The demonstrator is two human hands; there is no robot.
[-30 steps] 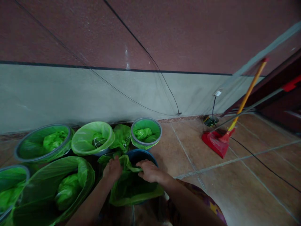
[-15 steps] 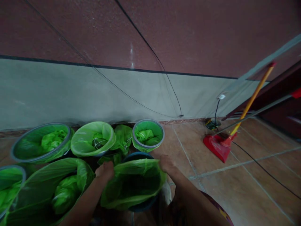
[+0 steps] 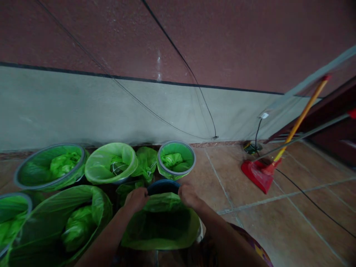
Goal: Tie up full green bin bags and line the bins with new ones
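A green bin liner (image 3: 164, 243) hangs with its mouth open in a dark blue bin (image 3: 163, 185) directly before me. My left hand (image 3: 137, 198) is closed on the liner's edge at the left of the bin's far rim. Across from it, my right hand (image 3: 189, 195) grips the same edge on the right. Between the hands the blue far rim shows bare above the liner. The inside of the liner is dark, and the bin's near side is covered by it.
Several green-lined bins, such as a grey-rimmed one (image 3: 191, 159) and a large one (image 3: 104, 200), stand around, with bundled green bags inside. A tied green bag (image 3: 146, 163) sits between two. At right are a red dustpan (image 3: 258, 176) and a black cable (image 3: 311, 198) on the tiled floor.
Both hands have moved closer together and toward the bin's far rim, pulling the liner's far edge. More of the blue rim shows at the back, and the liner covers the near side.
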